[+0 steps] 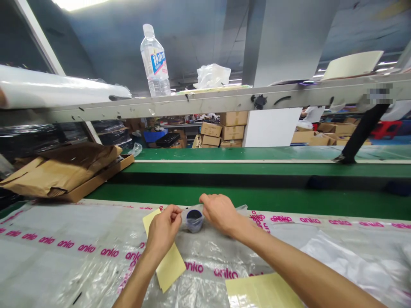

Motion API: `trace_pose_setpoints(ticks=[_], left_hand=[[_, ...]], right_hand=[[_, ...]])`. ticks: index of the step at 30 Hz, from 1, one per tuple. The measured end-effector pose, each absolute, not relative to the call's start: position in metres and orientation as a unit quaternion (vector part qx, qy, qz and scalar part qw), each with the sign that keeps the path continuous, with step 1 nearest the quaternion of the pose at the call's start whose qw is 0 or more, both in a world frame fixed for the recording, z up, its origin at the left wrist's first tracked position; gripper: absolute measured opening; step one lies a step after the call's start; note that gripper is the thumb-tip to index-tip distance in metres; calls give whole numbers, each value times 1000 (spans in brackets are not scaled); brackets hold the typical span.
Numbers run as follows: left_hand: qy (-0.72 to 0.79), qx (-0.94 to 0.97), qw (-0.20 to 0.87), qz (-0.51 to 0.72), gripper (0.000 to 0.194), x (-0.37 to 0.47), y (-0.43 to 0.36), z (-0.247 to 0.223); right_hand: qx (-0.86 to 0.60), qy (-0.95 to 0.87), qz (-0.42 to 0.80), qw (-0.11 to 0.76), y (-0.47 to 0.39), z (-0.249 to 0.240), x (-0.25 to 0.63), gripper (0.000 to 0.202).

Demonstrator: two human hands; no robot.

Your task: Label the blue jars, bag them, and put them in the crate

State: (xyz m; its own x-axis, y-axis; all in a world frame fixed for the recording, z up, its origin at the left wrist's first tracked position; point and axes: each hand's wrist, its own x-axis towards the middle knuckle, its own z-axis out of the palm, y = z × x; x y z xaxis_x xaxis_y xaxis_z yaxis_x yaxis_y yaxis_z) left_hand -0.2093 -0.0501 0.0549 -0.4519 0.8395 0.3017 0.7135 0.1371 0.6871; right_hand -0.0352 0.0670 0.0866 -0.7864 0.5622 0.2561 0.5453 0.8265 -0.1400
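A small round item (194, 215), black on top with a bluish rim, sits inside a clear plastic bag (195, 226) between my hands. On one side, my left hand (163, 226) pinches the edge of this bag between thumb and fingers. My right hand (221, 212) has its fingers closed at the opposite side of the bag; its fingertips are partly hidden. Beneath my left hand and wrist lies a pale yellow strip of paper (170, 267). A yellow sheet (261, 291) with a grid of labels lies below my right forearm.
The bench is covered with "anko"-printed plastic film (86, 265). Clear bags (346, 261) lie on the right. Brown paper in a carton tray (67, 171) stands left. Beyond runs a green belt (224, 154). A shelf rail (208, 99) crosses above, carrying a water bottle (156, 64).
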Motion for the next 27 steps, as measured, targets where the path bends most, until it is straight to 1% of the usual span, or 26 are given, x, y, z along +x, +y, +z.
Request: trace_pose_setpoints(ticks=[4, 6, 8, 11, 13, 14, 17, 19, 20, 21, 22, 23, 24, 25, 27], left_hand=[[748, 509, 72, 420, 17, -210, -50, 49], [741, 512, 81, 427, 21, -210, -50, 48], [734, 513, 88, 436, 26, -212, -51, 48], [744, 493, 78, 445, 37, -216, -54, 48], [743, 494, 91, 442, 48, -220, -57, 47], [734, 511, 116, 432, 55, -221, -58, 47], [700, 581, 185, 371, 83, -218, -61, 43], [703, 602, 174, 336, 92, -212, -58, 40], [708, 604, 159, 329, 93, -209, -55, 38], [711, 609, 141, 324, 90, -207, -51, 36], [710, 615, 123, 321, 84, -205, -46, 34], [706, 625, 106, 318, 76, -204, -40, 33], [700, 635, 88, 315, 65, -204, -36, 31], [693, 645, 71, 314, 53, -205, -31, 30], [683, 658, 45, 314, 33, -206, -26, 28]], right_hand=[[-225, -956, 35, 188, 47, 85, -29, 20], [-194, -963, 54, 177, 38, 79, -33, 25], [-195, -967, 70, 147, 33, 73, -40, 26], [-211, -965, 82, 133, 33, 68, -50, 17], [-205, -964, 90, 142, 34, 72, -49, 14], [-198, -964, 98, 147, 34, 76, -46, 13], [-204, -959, 104, 169, 38, 92, -25, 13], [-219, -954, 79, 188, 46, 100, -5, 18], [-222, -954, 62, 193, 53, 102, 5, 28], [-225, -955, 46, 190, 60, 103, 15, 43], [-235, -956, 36, 175, 68, 102, 25, 59], [-251, -956, 32, 150, 75, 99, 34, 70], [-268, -955, 35, 123, 82, 96, 41, 72], [-284, -953, 43, 100, 87, 92, 46, 69], [-296, -949, 69, 81, 95, 82, 54, 49]])
